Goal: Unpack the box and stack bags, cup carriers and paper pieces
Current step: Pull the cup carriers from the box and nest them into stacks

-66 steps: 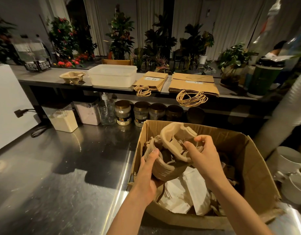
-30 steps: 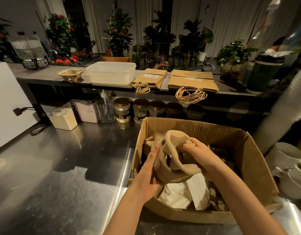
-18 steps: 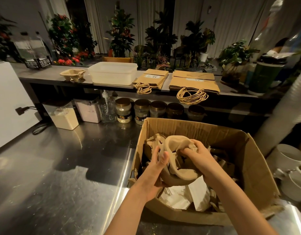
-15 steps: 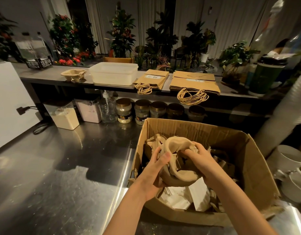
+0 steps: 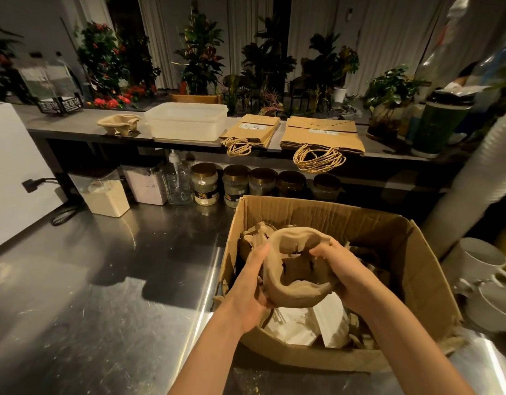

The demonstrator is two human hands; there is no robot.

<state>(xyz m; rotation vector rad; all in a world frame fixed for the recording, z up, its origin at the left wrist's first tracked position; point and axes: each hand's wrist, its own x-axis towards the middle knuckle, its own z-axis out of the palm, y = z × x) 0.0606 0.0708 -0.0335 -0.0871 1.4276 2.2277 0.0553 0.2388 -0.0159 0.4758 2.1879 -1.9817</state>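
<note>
A big shiny steel counter [image 5: 103,295] fills the near and left side. On its right part sits a brown cardboard box [image 5: 411,275] with its top open. Far behind runs a long grey shelf [image 5: 75,124]. On the shelf lie a big stack of paper bags [image 5: 323,132] on the right and a small stack of paper bags [image 5: 252,128] just left of it. Their string handles hang over the near edge. Left of the bags stands a white tub [image 5: 186,119]. White cups [image 5: 482,260] stand on the right, near the box.

Inside the box, at the near side, lies white paper [image 5: 300,323]. More brown pieces lie at the right, too dark to tell apart.

The cup carrier [image 5: 297,292] is over the box, above the white paper. It is tipped up, so its hollow side faces up and toward the person. It is bent and squashed, so I cannot tell which way its long side runs. Another brown piece pokes up just behind it on the left.

The left hand [image 5: 250,283] grips the carrier's left edge with curled fingers. The right hand [image 5: 346,272] grips its right edge, with fingers hooked over the rim.

A second cup carrier [image 5: 119,124] sits on the shelf, left of the tub. A row of jars [image 5: 204,182] stands under the shelf, between the shelf and the box.
</note>
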